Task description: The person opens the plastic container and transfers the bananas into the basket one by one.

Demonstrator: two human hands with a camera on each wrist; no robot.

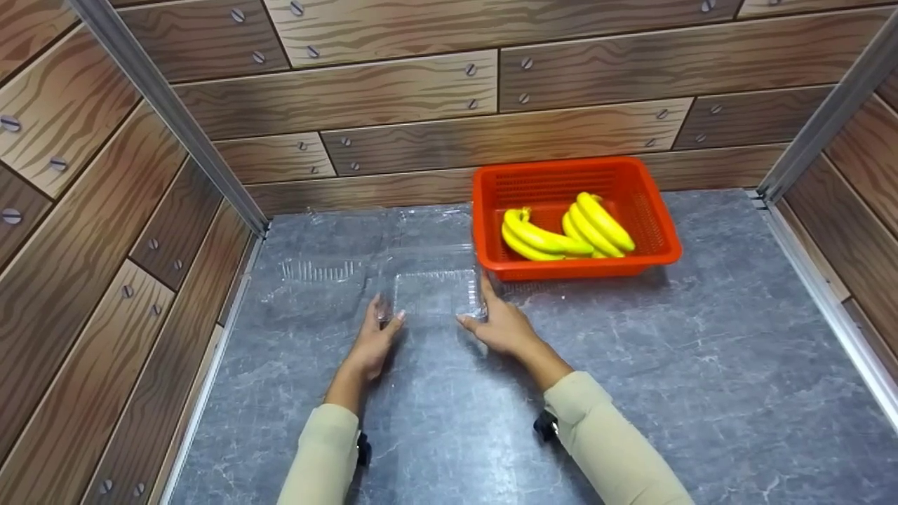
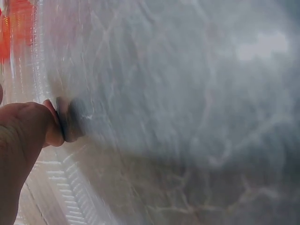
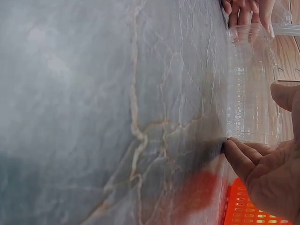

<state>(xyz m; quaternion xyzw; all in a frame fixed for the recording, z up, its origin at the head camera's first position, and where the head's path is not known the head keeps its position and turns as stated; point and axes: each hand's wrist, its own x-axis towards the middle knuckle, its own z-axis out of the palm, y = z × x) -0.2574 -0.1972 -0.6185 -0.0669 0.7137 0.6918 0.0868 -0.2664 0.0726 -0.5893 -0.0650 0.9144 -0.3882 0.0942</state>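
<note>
A clear plastic clamshell box [image 1: 436,298] sits on the grey marbled table, just left of the red basket. My left hand [image 1: 372,344] holds its near left corner, thumb at the front and fingers along the side. At the near right corner my right hand [image 1: 506,326] grips it, thumb in front and forefinger reaching along the right side. Seen from the right wrist, the box [image 3: 251,89] stands between both hands, with the right fingers [image 3: 241,159] low against its wall. The left wrist view shows the left thumb [image 2: 28,124] close up, most of that hand out of frame.
A red perforated basket [image 1: 579,268] holds yellow bananas [image 1: 547,242] and stands against the back wall. Another clear plastic container [image 1: 319,271] lies to the left. Wood-patterned walls [image 1: 393,91] enclose the table [image 1: 701,379] on the back and both sides.
</note>
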